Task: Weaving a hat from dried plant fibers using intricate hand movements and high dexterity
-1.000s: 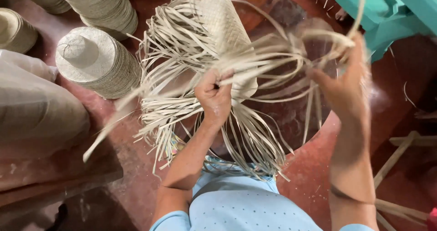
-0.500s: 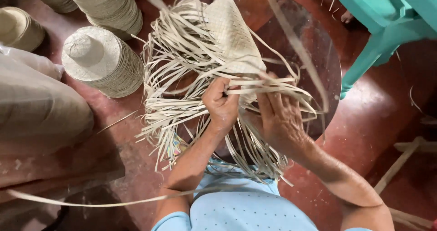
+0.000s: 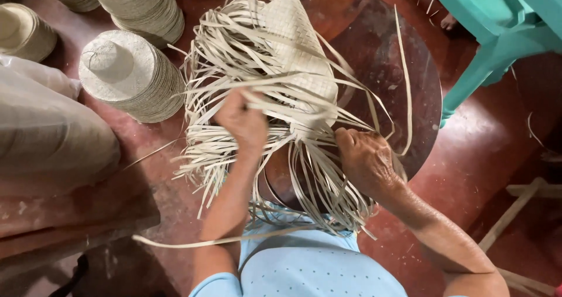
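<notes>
A person in a pale blue dotted top bent over a round dark wooden table (image 3: 410,80), where a half-woven mat of pale palm strips (image 3: 295,45) lay with its finished corner pointing away and its loose strips (image 3: 234,150) fanning out over the near edge. The left hand (image 3: 244,124) was closed around a bundle of those strips near the middle of the work, knuckles up. The right hand (image 3: 366,159) pressed down just beside the woven edge, fingers curled onto several strands; whether it pinched one strip or several could not be told. A single long strip (image 3: 193,240) trailed across the person's lap to the left. On the red floor to the left stood a stack of woven hats (image 3: 126,74), with a taller stack (image 3: 140,7) behind it and a bulging pale sack (image 3: 47,133) nearby. A turquoise plastic chair (image 3: 497,33) stood beyond the table at upper right.
</notes>
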